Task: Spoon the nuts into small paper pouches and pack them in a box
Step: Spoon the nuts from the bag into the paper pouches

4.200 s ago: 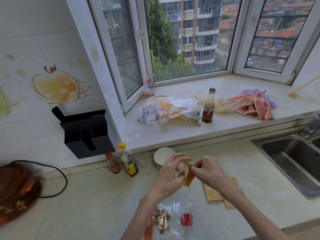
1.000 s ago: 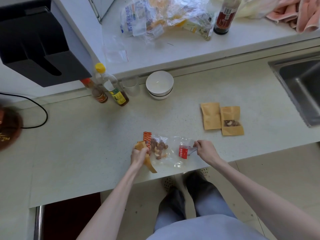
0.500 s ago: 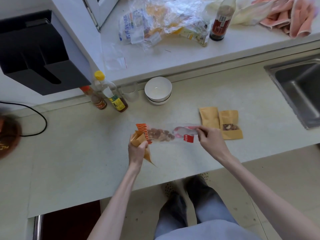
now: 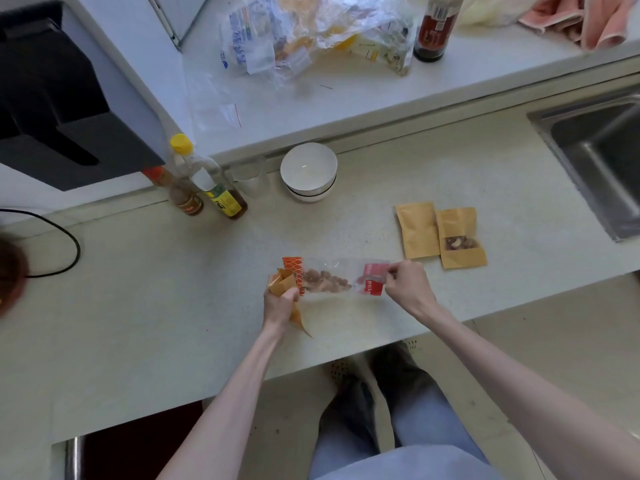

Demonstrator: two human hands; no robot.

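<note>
Whereas a second earlier it lay flat, the clear bag of nuts (image 4: 329, 280) was now lifted near the counter's (image 4: 138, 306) front edge, the right hand (image 4: 405, 282) pinching its red end, the left hand (image 4: 278, 301) gripping an open paper pouch (image 4: 282, 282) at its mouth, likely ready for pouring.

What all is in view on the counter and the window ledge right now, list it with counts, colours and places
Clear plastic bag of brown nuts: 1, orange and red ends, held above the counter's front.
Open kraft paper pouch: 1, tan, in the left hand.
Kraft paper pouches on the counter: 2, tan, right of centre; the right one shows nuts through its window.
White bowls: apparently 2, stacked, by the ledge.
Bottles: 2, one yellow-capped, one orange-capped, left of the bowls.
Clear glass: 1, between bottles and bowls.
Dark sauce bottle: 1, on the ledge.
Crumpled plastic bags: a heap, ledge.
Pink cloth: 1, ledge, far right.
Steel sink: 1, right.
Black holder: 1, on the left wall.
Left hand: grips the pouch.
Right hand: pinches the bag's red end.
</note>
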